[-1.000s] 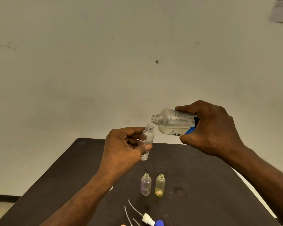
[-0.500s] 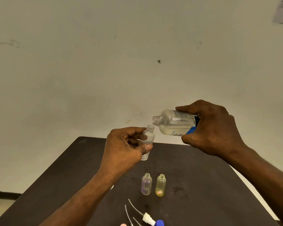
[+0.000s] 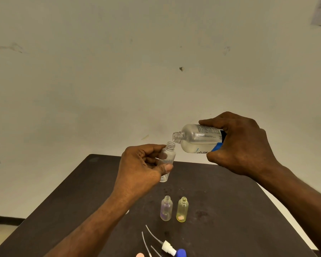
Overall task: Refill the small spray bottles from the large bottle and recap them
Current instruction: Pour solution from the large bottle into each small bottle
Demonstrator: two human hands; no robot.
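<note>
The left hand [image 3: 139, 167] grips a clear small bottle [image 3: 167, 158] upright above the dark table [image 3: 82, 191], thumb and fingers curled round it. The right hand [image 3: 243, 145] wraps the large bottle [image 3: 196, 139], tilted, mouth just above the small bottle's neck. 2 uncapped small bottles [image 3: 166, 210] stand on the table below.

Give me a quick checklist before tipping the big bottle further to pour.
1. Small clear bottle uncapped, mouth up: ok.
2. Left hand grips it firmly off the table: ok.
3. Right hand holds the big bottle, cap off: ok.
4. Big bottle's mouth directly over the small mouth: cannot tell; it sits just above and to the right.
5. Liquid reaching the neck: not ok; it pools low in the body.
6. Purple bottle and yellow bottle upright below: ok.
</note>
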